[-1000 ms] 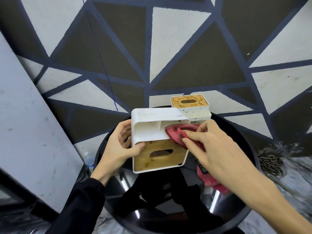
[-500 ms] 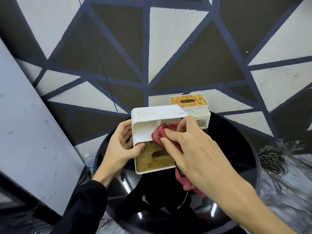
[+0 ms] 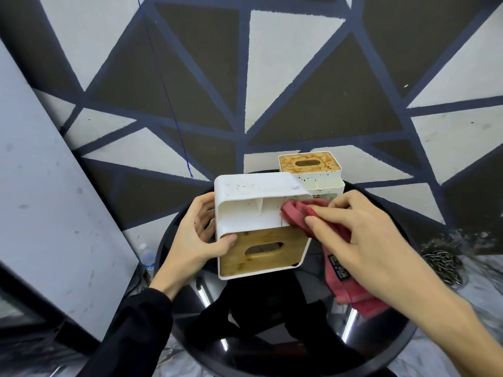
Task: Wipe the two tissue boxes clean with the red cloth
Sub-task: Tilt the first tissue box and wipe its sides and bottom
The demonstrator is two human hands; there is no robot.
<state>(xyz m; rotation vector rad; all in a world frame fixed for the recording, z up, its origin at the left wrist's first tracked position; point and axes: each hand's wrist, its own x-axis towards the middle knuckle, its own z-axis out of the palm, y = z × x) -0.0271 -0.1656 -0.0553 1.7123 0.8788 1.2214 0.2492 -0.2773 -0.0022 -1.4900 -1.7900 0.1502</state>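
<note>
Red cloth (image 3: pixel 330 235), a soft crumpled rag with a dark label, was bunched at the right end of the open side tray of the near white plastic tissue box with a slotted wooden face (image 3: pixel 261 227), its tail hanging loose below toward the round glossy black table (image 3: pixel 402 333). Right hand (image 3: pixel 362 235) pinched the cloth between thumb and curled fingers and pressed it into the tray corner. Left hand (image 3: pixel 198 235) gripped the box's left side, thumb on the wooden face, holding it tipped and lifted off the table. Judgement: box looked light, rigid and smooth-walled, so liable to slip; holding it across the solid side wall, clear of the slot, seemed soundest. Cloth limp, best kept wadded for corners. Second white speckled tissue box with a stained wooden top (image 3: pixel 310 170) stood upright at the table's far edge, just behind the first. Beyond it a painted wall of grey, white and dark triangles (image 3: pixel 272 77); a metal chain (image 3: pixel 443 265) lay on the floor to the right.
</note>
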